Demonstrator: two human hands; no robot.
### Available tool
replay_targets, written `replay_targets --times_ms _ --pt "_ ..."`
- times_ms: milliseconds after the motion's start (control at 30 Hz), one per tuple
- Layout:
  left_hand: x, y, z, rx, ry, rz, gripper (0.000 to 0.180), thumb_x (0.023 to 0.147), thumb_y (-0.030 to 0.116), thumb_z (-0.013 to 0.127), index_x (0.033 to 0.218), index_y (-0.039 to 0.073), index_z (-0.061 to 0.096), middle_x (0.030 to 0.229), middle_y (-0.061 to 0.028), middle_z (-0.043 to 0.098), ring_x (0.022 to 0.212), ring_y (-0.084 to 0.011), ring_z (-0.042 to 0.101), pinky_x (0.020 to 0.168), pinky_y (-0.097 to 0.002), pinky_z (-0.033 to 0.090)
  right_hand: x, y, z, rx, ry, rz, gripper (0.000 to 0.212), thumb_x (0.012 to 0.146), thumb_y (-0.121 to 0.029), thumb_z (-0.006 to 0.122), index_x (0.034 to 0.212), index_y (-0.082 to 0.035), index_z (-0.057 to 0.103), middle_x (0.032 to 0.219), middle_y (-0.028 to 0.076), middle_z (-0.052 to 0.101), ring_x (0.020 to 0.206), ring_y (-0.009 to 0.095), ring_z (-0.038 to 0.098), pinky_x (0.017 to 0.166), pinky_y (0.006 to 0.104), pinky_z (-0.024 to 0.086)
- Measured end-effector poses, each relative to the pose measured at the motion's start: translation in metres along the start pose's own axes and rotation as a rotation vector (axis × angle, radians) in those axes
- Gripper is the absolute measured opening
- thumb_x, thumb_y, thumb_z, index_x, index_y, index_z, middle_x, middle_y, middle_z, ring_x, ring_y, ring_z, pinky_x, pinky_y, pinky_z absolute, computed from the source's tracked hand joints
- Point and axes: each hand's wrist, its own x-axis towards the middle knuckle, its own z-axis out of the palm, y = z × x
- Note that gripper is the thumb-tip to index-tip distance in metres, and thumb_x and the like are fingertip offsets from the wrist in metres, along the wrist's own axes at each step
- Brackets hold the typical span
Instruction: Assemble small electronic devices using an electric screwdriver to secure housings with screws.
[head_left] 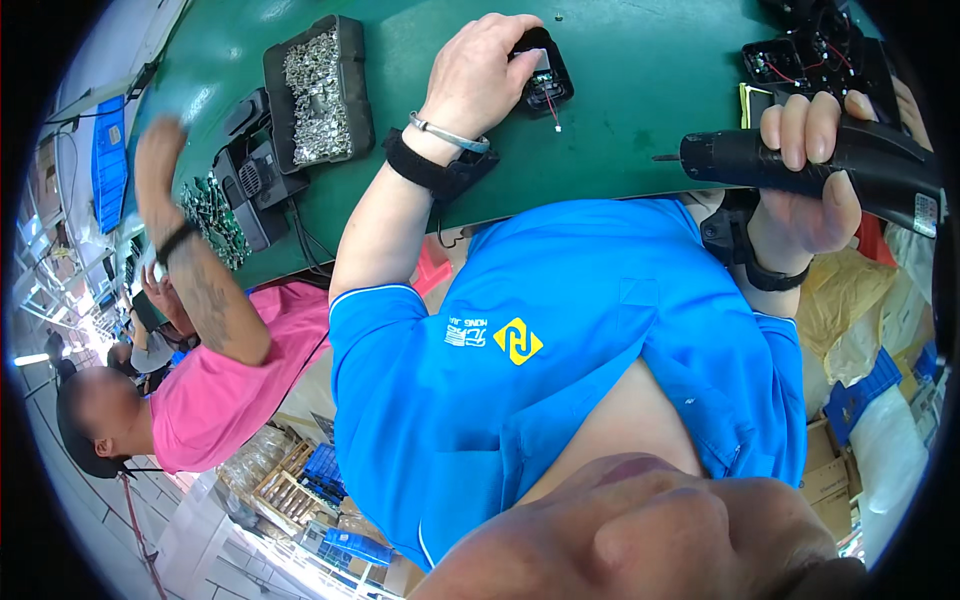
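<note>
Your left arm (380, 235) reaches forward; the left hand (478, 75) lies back upward, fingers bent, thumb (524, 68) angled across. Your right hand (815, 165) grips firmly, fingers curled opposite its thumb.

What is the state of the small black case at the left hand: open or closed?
The black case is open: no cover lies over it, so a pale part and thin wires show inside.

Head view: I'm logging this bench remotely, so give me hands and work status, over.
Left hand holding black housing; right hand gripping black power screwdriver. Bit apart from housing. Wire lead hanging over housing's rim.
</note>
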Motion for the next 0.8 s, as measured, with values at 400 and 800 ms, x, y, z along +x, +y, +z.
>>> replay_targets --times_ms 400,800 --pt "0.001 0.002 -0.033 -0.067 -0.058 -0.027 0.03 0.076 0.014 0.059 0.104 0.005 0.054 0.099 -0.0091 0.056 0.094 -0.0202 0.052 0.081 -0.0286 0.042 -0.001 0.002 -0.004 0.04 0.004 -0.02 0.053 0.076 -0.017 0.051 0.122 -0.005 0.029 0.083 0.004 0.043 0.07 0.015 0.043 0.067 0.0317 0.034" --pt "0.072 0.019 -0.014 0.308 -0.296 0.215 0.013 0.066 0.013 0.059 0.077 0.006 0.063 0.072 -0.013 0.058 0.075 -0.0287 0.055 0.067 -0.0366 0.044 -0.001 0.003 -0.001 -0.01 0.011 -0.026 0.053 0.076 -0.016 0.051 0.123 -0.004 0.029 0.083 0.005 0.045 0.07 0.016 0.044 0.069 0.0328 0.036"
